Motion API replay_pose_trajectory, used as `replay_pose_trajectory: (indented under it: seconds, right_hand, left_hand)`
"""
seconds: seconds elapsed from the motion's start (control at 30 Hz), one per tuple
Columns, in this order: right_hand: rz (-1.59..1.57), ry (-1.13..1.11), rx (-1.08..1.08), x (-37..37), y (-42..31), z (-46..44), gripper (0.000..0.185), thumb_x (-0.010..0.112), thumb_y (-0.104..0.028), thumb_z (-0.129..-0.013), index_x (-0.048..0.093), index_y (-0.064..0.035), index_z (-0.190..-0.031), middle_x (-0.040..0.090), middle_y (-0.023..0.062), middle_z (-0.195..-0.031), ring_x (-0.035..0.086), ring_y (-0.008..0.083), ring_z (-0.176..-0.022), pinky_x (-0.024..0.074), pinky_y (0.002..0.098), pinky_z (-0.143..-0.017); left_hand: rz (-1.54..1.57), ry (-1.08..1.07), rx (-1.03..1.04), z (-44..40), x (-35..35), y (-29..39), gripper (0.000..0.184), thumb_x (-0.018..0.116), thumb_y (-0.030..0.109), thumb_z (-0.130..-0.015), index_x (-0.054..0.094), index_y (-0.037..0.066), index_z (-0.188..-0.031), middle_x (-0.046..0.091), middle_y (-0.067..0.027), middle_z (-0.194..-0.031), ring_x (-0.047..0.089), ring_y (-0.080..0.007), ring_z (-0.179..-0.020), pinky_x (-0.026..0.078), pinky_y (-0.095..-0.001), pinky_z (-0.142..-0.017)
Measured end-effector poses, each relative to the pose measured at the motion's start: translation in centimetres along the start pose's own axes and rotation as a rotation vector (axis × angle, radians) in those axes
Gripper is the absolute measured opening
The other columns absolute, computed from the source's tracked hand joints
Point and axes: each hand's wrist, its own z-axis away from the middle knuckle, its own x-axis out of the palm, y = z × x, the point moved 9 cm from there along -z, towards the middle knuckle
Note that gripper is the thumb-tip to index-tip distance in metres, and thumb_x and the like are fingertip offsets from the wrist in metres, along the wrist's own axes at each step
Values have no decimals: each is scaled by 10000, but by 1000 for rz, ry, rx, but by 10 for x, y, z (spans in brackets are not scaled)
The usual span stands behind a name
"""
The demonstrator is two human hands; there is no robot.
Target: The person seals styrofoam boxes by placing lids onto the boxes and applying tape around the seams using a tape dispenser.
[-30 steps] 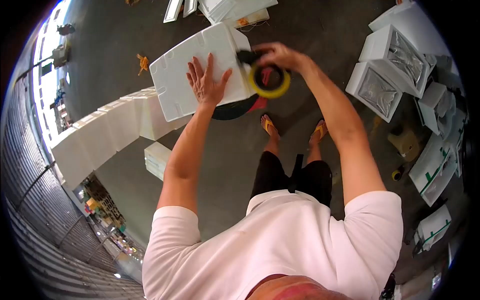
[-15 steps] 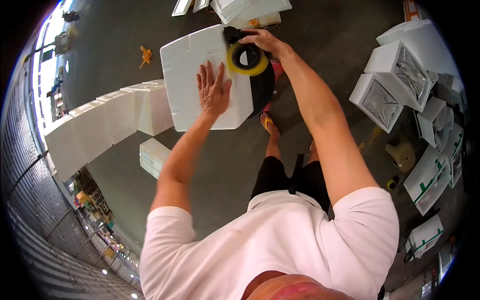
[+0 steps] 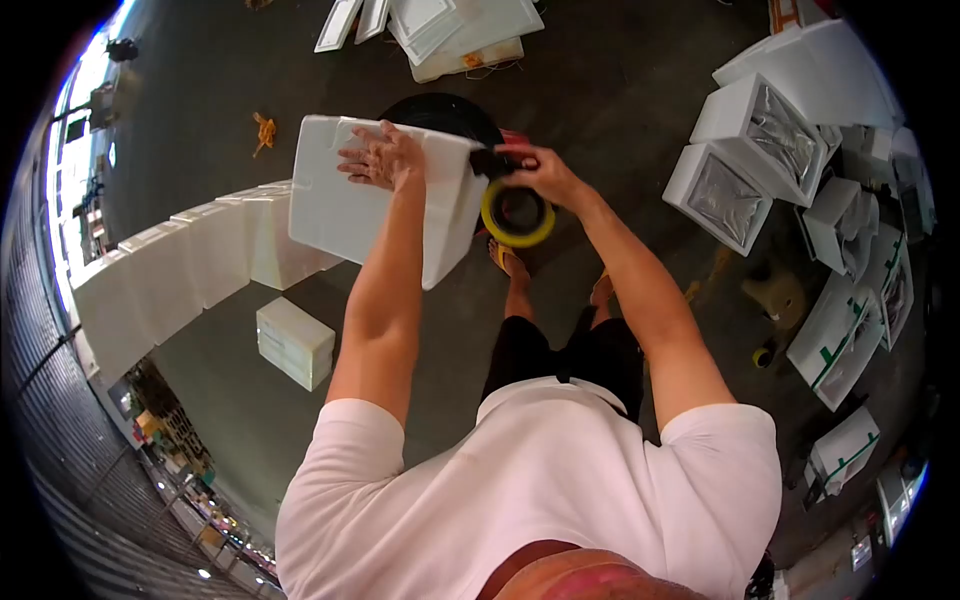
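Observation:
A white foam box is tilted in front of me, over a round black support that shows behind its far edge. My left hand lies on the box's upper face, fingers spread toward the left. In my right hand is a tape dispenser with a black body and a large yellow-rimmed roll. The dispenser's head is against or very near the box's right edge; I cannot tell if tape is stuck there.
A row of white foam boxes curves along the left, with a single foam box nearer me. Foam lids lie at the far side. Several open boxes with silvery lining stand at right, near another tape roll.
The box has turned and tilted, uncovering the black support behind it. My left hand has moved up and left, its fingers now pointing left. The tape dispenser has come lower and to the right.

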Motion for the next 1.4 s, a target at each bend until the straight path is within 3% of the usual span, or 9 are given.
replay_pose_trajectory:
  seconds: [0.1, 0.17, 0.63, 0.77, 0.83, 0.97, 1.07, 1.37, 1.4]
  right_hand:
    - [-79, 51, -12, -10, -20, -41, 497, 708, -83, -818, 594, -38, -1299, 700, 61, -972, 625, 97, -932, 510, 250, -833]
    - [66, -10, 45, -22, -21, -74, 519, 716, -140, -816, 588, -34, -1307, 700, 68, -999, 628, 106, -951, 509, 255, -845]
    - [38, -89, 185, 43, 27, 116, 584, 741, -195, -760, 594, -90, -1315, 680, 107, -1165, 618, 215, -1082, 437, 362, -1005]
    - [905, -360, 29, 110, 7, 125, 649, 753, -291, -690, 610, -147, -1307, 643, 113, -1244, 574, 313, -1202, 434, 429, -1044]
    - [724, -372, 89, 101, 17, 130, 596, 740, -245, -752, 593, -111, -1314, 641, 110, -1251, 573, 262, -1206, 427, 413, -1049]
    - [-498, 911, -135, -29, 8, 124, 534, 677, -134, -893, 461, 30, -1353, 577, 125, -1241, 552, 190, -1135, 431, 331, -1014]
    - [-397, 1190, -326, -63, 18, 85, 558, 679, -133, -896, 430, 38, -1365, 565, 143, -1244, 552, 217, -1137, 438, 333, -991]
    - [-218, 1055, -168, 52, 89, 127, 587, 691, -92, -880, 423, 7, -1392, 559, 129, -1254, 556, 188, -1126, 450, 307, -955]
    - [-306, 1047, -104, 40, 96, 136, 581, 696, -103, -874, 441, 0, -1386, 571, 125, -1247, 567, 188, -1112, 463, 310, -943]
  left_hand:
    - [20, -80, 237, 25, -7, -13, 638, 416, 539, -967, 354, 203, -1506, 148, -280, -1574, 61, -491, -1456, 37, -572, -1168]
    - [-56, -207, 860, 83, -21, 9, 672, 450, 571, -951, 335, 226, -1517, 135, -240, -1592, 79, -479, -1458, 58, -560, -1169]
    - [-109, -135, 408, 51, -4, 27, 740, 421, 676, -908, 317, 275, -1521, 162, -184, -1602, 74, -403, -1481, 37, -479, -1195]
    - [-102, -144, 244, 42, 0, 32, 759, 386, 677, -917, 277, 251, -1536, 121, -210, -1602, 39, -421, -1479, 15, -494, -1192]
    - [-95, -109, 188, 35, 4, 37, 763, 374, 681, -918, 278, 244, -1536, 115, -220, -1600, 35, -425, -1478, 10, -499, -1191]
    - [-44, -91, 114, 31, 4, 33, 766, 348, 689, -920, 283, 236, -1534, 101, -238, -1597, 34, -433, -1476, 6, -509, -1189]
    - [-92, -84, 114, 27, 6, 32, 760, 341, 694, -920, 287, 247, -1532, 102, -242, -1595, 40, -440, -1474, 17, -518, -1187]
    - [-98, -52, 3, 21, 5, 23, 699, 422, 634, -928, 344, 254, -1510, 151, -267, -1577, 82, -466, -1461, 46, -545, -1182]
    - [-46, -48, 279, 24, 15, 28, 725, 501, 602, -903, 348, 233, -1508, 158, -265, -1576, 91, -474, -1457, 61, -556, -1177]
